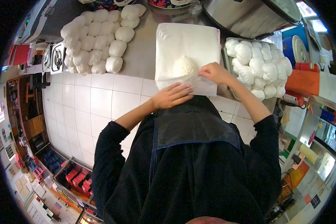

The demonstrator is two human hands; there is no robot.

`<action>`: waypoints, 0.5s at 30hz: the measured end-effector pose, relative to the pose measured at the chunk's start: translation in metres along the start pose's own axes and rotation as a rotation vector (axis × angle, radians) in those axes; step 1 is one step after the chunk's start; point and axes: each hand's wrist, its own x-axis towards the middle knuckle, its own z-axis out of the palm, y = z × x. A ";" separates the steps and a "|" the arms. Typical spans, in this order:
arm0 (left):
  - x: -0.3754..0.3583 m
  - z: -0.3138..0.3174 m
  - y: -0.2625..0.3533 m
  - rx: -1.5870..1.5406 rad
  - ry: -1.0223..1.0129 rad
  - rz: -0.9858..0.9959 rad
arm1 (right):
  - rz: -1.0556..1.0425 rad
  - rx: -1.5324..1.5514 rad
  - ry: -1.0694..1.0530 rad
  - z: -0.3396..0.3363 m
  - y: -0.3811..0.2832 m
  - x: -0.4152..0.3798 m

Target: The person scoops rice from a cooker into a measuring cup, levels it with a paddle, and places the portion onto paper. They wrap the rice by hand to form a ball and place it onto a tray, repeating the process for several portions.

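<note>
A mound of white grainy food (186, 66) lies on a stack of thin white sheets (186, 37) on the metal counter. The near part of the top sheet is lifted against the mound. My left hand (173, 95) rests flat on the sheet's near edge, fingers stretched and pointing right. Just right of the mound, my right hand (214, 73) pinches the sheet between thumb and fingers.
White wrapped bundles (87, 43) are piled on the counter (138, 56) at the left. More bundles (257, 65) fill a tray at the right. A large metal pot (242, 16) stands behind, and patterned bowls (170, 3) sit at the back edge.
</note>
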 end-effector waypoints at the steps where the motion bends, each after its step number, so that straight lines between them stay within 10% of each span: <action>1: 0.006 0.019 0.003 0.015 -0.168 -0.084 | 0.084 -0.054 -0.092 -0.008 0.006 0.009; 6: 0.037 0.035 -0.007 0.030 -0.339 -0.395 | 0.148 -0.209 -0.080 -0.031 0.038 0.059; 8: 0.040 0.035 -0.009 0.028 -0.304 -0.385 | -0.163 -0.383 0.566 -0.030 0.048 0.084; 15: 0.050 0.029 -0.018 -0.038 -0.183 -0.379 | 0.071 -0.379 0.189 -0.041 0.054 0.119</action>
